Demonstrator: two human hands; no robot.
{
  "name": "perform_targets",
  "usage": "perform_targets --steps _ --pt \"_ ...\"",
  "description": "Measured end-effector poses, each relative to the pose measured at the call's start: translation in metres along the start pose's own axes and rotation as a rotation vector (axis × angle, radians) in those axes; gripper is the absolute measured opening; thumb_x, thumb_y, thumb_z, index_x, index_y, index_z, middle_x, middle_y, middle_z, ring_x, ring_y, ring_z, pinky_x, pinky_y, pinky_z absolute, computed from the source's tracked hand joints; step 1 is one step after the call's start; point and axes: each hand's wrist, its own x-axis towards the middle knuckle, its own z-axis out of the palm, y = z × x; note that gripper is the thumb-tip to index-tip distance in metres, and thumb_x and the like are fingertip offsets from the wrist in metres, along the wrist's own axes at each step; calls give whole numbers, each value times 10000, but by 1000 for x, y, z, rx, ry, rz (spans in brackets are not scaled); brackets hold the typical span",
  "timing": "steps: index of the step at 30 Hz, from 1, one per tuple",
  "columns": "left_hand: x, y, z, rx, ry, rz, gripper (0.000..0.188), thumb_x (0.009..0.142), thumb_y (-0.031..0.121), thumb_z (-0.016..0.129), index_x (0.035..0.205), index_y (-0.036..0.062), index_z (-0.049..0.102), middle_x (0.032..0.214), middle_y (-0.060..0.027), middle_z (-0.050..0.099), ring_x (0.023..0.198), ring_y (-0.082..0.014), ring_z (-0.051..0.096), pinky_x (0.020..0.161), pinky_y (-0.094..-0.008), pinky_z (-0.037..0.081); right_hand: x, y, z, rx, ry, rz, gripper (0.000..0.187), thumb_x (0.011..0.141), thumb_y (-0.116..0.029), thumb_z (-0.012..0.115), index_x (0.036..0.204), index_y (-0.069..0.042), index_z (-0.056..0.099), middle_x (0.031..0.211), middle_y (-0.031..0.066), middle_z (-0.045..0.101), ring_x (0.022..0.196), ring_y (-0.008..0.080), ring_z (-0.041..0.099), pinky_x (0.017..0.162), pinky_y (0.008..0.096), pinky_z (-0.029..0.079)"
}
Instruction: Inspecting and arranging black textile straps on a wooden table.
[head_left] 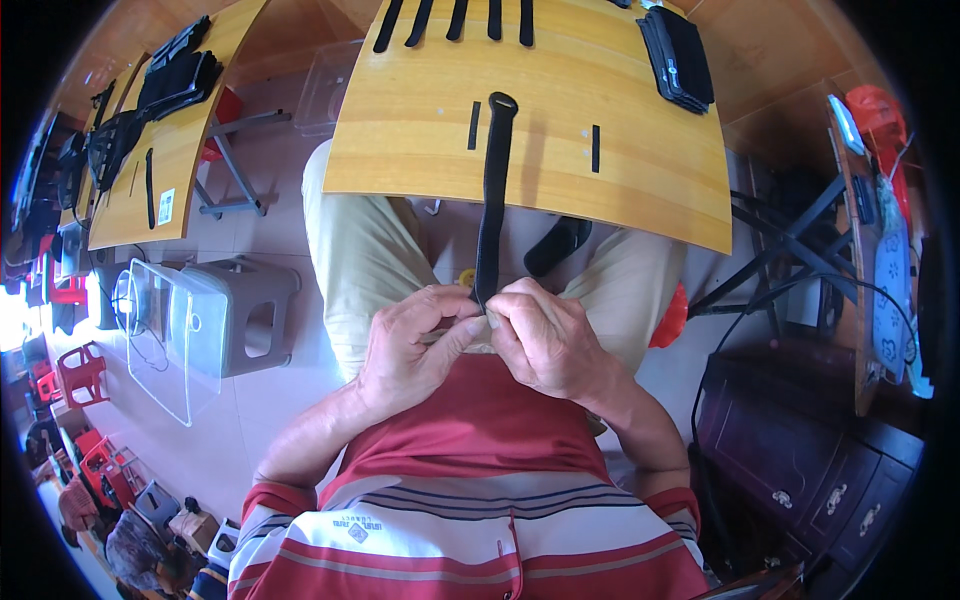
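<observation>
1. Head view: my left fingers (455, 341) and right fingers (515, 310) pinched the near end of the black strap (490, 190), presumably for close control.
2. Its ringed end reached over the counter (400, 150); contact unclear.
3. Five black strips (457, 20) lay spaced, likely to stay separate.

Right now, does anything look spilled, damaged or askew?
Nothing stands out. Five black straps lie side by side on the yellow wooden table; the left hand and right hand pinch one end of a looped black strap.
</observation>
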Motion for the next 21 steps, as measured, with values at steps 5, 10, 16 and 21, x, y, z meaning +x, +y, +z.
perform_targets --steps 5,10,16,21 --pt "2 2 1 39 0 -68 117 915 23 742 1014 -33 715 1058 -137 731 864 -180 717 732 -289 561 -5 0 7 -6 -3 45 274 800 109 679 1032 27 561 889 151 603 716 300 659 588 392 537" --pt "5 2 5 135 30 73 127 880 0 717 989 -42 667 1002 -194 710 882 -359 715 747 -392 582 -6 -1 9 -66 -37 66 260 808 89 676 1033 32 561 892 158 600 732 313 666 609 401 546" --pt "6 -1 9 187 26 156 160 833 -25 708 960 -24 610 961 -196 687 852 -381 691 721 -429 572 -8 3 12 -120 -27 -12 216 816 16 707 973 9 559 831 120 541 674 273 638 564 376 550" --pt "7 -1 4 205 13 266 189 792 -46 711 942 -22 598 943 -193 682 817 -359 690 693 -414 567 -3 -2 1 -136 -66 -37 250 779 31 726 965 9 560 837 112 565 670 263 639 560 360 538"
